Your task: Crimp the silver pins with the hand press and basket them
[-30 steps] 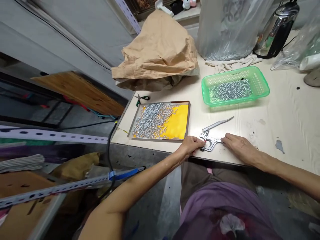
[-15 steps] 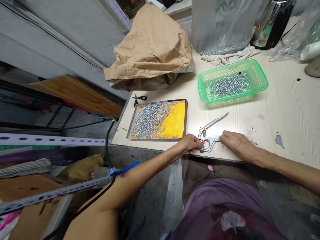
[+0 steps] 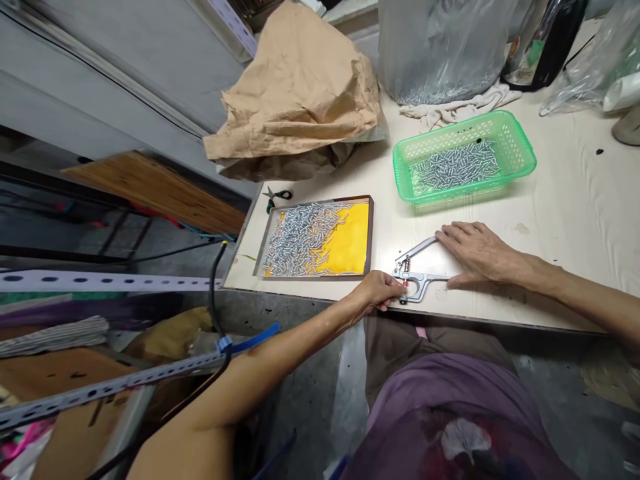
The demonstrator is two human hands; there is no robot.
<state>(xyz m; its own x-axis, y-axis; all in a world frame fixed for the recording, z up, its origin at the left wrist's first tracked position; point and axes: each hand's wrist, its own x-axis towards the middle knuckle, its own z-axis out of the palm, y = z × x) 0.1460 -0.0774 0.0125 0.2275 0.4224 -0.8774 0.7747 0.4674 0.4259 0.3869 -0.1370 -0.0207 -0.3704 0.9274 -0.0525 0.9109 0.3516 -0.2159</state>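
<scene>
A pair of silver snap-fastener pliers [image 3: 424,285] lies at the table's front edge, its two handles spread and a small coil spring between them near the pivot. My right hand [image 3: 480,257] spans the handles, fingertips on the upper one and thumb by the end of the lower one. At the jaws, my left hand [image 3: 383,290] is closed in a pinch. A bit of red shows beside those fingertips; whatever they hold is too small to make out. Left of the pliers, a shallow tray [image 3: 371,233] with a yellow bottom holds many small silver spring-like metal pieces [image 3: 300,240].
A green plastic basket [image 3: 465,193] with similar metal pieces stands behind the pliers. Green-handled scissors [image 3: 277,197] lie beyond the tray. Farther back are a brown paper bag [image 3: 305,87], a clear plastic bag [image 3: 445,53], a white cloth [image 3: 460,107] and a kettle [image 3: 545,47].
My right hand has moved up from the lower handle and spread across both handles. The upper handle now sits under its fingertips. My left hand stays pinched at the jaws.
</scene>
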